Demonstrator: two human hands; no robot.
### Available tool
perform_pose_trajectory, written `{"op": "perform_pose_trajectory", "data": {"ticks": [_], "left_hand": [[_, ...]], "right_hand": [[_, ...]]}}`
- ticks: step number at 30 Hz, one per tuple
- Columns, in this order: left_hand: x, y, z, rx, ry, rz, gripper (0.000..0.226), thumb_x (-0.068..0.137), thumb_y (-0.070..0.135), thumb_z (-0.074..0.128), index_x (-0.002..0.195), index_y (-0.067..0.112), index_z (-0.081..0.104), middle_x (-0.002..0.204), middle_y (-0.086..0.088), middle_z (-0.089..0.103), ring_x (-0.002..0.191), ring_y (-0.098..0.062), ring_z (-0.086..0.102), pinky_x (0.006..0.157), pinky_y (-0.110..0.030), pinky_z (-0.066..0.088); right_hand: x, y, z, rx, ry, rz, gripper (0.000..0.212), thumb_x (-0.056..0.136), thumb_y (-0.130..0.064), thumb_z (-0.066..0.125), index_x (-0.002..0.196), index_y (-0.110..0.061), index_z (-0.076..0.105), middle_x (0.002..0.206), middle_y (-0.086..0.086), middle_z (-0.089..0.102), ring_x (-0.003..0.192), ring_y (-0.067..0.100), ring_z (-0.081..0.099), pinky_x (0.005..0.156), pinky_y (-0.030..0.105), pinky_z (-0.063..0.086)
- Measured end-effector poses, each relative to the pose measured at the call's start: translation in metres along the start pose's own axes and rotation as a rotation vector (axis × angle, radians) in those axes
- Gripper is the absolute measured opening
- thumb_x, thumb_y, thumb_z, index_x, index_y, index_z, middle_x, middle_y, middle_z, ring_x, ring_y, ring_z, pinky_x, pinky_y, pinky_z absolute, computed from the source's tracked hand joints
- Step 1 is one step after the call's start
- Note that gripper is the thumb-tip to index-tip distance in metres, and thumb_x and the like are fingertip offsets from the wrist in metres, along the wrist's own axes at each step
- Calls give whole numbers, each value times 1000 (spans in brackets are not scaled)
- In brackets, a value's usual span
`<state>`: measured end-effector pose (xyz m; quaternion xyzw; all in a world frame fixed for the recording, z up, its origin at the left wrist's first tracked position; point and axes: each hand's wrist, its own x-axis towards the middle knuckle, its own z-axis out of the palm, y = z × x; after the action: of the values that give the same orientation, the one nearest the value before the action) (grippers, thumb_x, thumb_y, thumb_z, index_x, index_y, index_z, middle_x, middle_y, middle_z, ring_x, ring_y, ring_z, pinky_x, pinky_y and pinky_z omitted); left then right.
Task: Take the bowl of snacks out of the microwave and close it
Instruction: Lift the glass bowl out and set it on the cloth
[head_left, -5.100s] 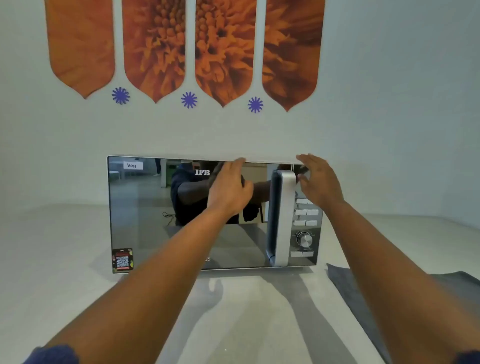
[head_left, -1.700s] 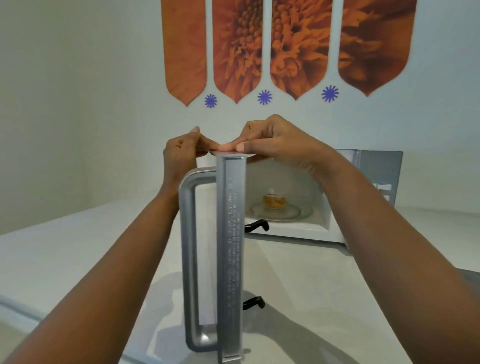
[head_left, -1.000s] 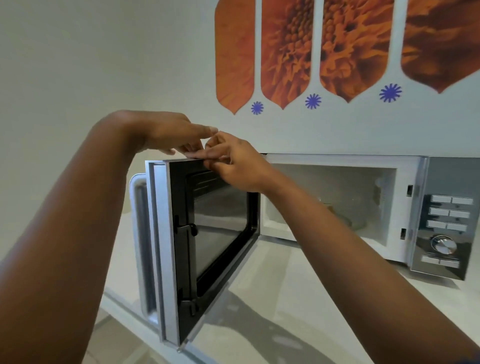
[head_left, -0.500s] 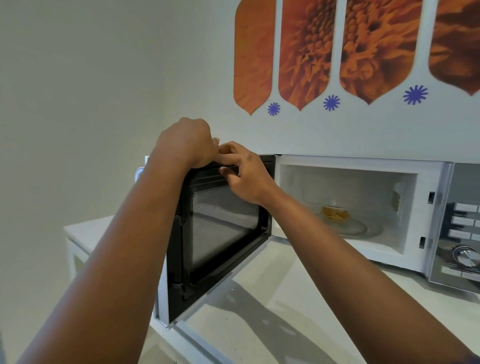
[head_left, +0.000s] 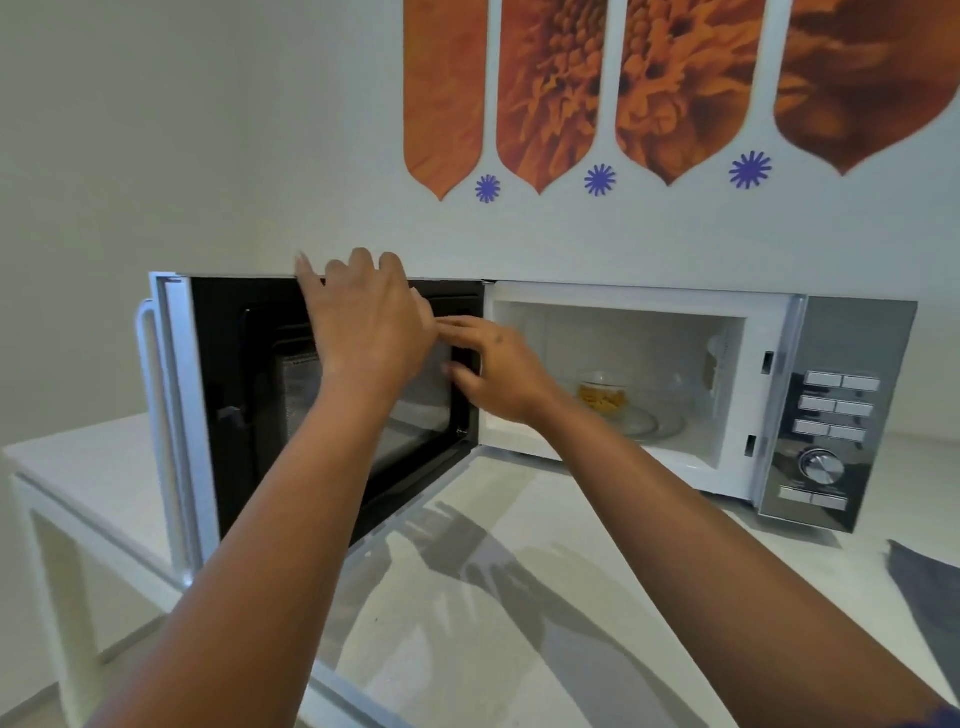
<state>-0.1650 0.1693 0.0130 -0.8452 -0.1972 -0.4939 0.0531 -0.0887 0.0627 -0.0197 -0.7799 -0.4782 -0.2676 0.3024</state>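
- Counter (head_left: 519, 597): pale surface carrying the microwave; hand shadows fall across it, and a grey cloth (head_left: 930, 597) lies at its right edge.
- Microwave (head_left: 852, 332): stands against the wall, cavity exposed and lit, control panel to the right.
- Door (head_left: 249, 395): swung wide to the left, dark inner face toward the camera, handle at the far left edge.
- Left hand (head_left: 369, 322): raised before the door's upper edge, fingers spread and released, grasping nothing.
- Right hand (head_left: 498, 374): at the door's hinge side, fingers loosely extended, empty; contact with the frame cannot be told.
- Bowl (head_left: 605, 397): small, clear, holding yellow snacks, resting on the glass turntable inside the cavity, well apart from both hands.
- Step in hand, by judgement: opening is complete; removal has not begun. The next move calls for a hand to reach into the cavity, grasp the bowl level and clear the frame.
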Motion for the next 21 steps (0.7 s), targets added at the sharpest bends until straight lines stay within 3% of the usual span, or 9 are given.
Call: {"op": "perform_pose_trajectory", "data": {"ticks": [3, 6, 8, 13, 17, 21], "left_hand": [[0, 19, 21, -116, -2, 77, 34, 87, 26, 44, 108, 1, 58, 107, -21, 64, 101, -39, 58, 105, -53, 33], [0, 38, 44, -391, -42, 109, 33, 85, 22, 47, 110, 4, 61, 107, -18, 65, 96, -35, 59, 84, -42, 46], [2, 53, 64, -626, -145, 62, 35, 86, 22, 48, 116, 9, 60, 115, -14, 64, 102, -31, 59, 75, -33, 43], [9, 86, 119, -925, -533, -139, 37, 86, 19, 48, 120, 14, 59, 125, -9, 63, 114, -28, 57, 92, -31, 45], [11, 107, 159, -1102, -741, -314, 35, 89, 18, 49, 122, 13, 58, 130, -10, 58, 117, -27, 54, 95, -30, 43], [18, 127, 189, -1255, -866, -509, 20, 89, 19, 47, 102, 14, 62, 119, -14, 62, 112, -32, 57, 100, -39, 45]], "right_hand": [[-11, 35, -12, -20, 62, 150, 36, 85, -10, 58, 119, -19, 62, 129, 4, 62, 119, 16, 55, 94, 9, 28], [-24, 69, -22, -72, 67, 275, 31, 86, -12, 58, 116, -17, 64, 128, 6, 62, 120, 18, 55, 98, 15, 32], [-31, 90, -28, -112, 71, 359, 31, 86, -12, 58, 116, -16, 64, 129, 7, 62, 122, 20, 53, 103, 20, 33], [-42, 134, -42, -110, 136, 556, 32, 85, -8, 57, 116, -14, 64, 129, 9, 62, 124, 20, 52, 104, 23, 34], [-45, 165, -48, -128, 161, 698, 33, 86, -10, 57, 118, -14, 62, 133, 9, 59, 122, 22, 53, 104, 29, 39], [-47, 193, -50, -133, 188, 833, 34, 87, -14, 57, 121, -15, 60, 135, 7, 56, 115, 23, 58, 96, 27, 43]]}}
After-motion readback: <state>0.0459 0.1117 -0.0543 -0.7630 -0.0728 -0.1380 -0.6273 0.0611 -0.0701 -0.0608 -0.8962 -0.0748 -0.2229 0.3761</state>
